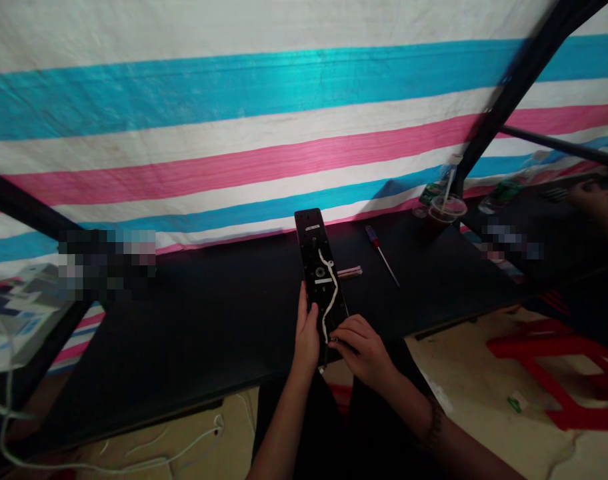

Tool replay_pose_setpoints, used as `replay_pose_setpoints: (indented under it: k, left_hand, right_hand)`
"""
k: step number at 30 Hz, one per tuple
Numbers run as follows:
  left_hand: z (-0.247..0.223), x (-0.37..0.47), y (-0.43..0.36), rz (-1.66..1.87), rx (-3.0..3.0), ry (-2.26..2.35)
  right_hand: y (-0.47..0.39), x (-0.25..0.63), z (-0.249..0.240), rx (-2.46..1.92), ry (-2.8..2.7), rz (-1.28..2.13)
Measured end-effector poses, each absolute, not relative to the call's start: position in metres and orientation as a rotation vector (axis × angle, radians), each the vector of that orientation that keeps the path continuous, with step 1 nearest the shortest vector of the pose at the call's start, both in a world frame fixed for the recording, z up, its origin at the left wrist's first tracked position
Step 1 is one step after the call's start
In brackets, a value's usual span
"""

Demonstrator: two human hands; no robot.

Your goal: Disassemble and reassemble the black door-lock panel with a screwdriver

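Note:
A long black panel [310,243] extends over the table's front edge, its far end pointing away from me. Along its face runs a white cable [336,291] with a small connector hanging at the near end. My left hand [307,333] grips the panel's left side, thumb on its face. The fingers of my right hand [361,347] are pinched at the lower right edge, beside the cable; a small round thing shows at the fingertips, too small to name. Right of the panel lie a screwdriver [383,257] and a thin wrapped packet [350,272].
A plastic cup with a straw [447,208] and bottles stand at the back right of the black table [209,320]. Another person's hand [597,200] is at the far right. A red stool [549,373] and white cables [174,457] are below.

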State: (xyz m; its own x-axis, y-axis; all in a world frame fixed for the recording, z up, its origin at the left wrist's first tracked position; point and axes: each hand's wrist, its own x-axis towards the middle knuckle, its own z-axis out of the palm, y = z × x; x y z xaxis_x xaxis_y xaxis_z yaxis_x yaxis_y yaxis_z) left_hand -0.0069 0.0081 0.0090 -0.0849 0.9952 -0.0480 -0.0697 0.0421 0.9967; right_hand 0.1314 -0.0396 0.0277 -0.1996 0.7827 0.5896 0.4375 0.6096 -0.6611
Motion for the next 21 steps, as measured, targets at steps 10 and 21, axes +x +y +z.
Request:
replay_pose_setpoints:
  k: [10,21]
  left_hand:
    - [-0.001,-0.001,0.008,1.335,1.247,1.266]
    - [-0.001,-0.001,0.008,1.346,1.355,1.324]
  right_hand:
    - [-0.046,0.145,0.012,-1.04,-1.941,0.348]
    - [-0.039,0.148,0.03,-1.022,-2.211,0.242]
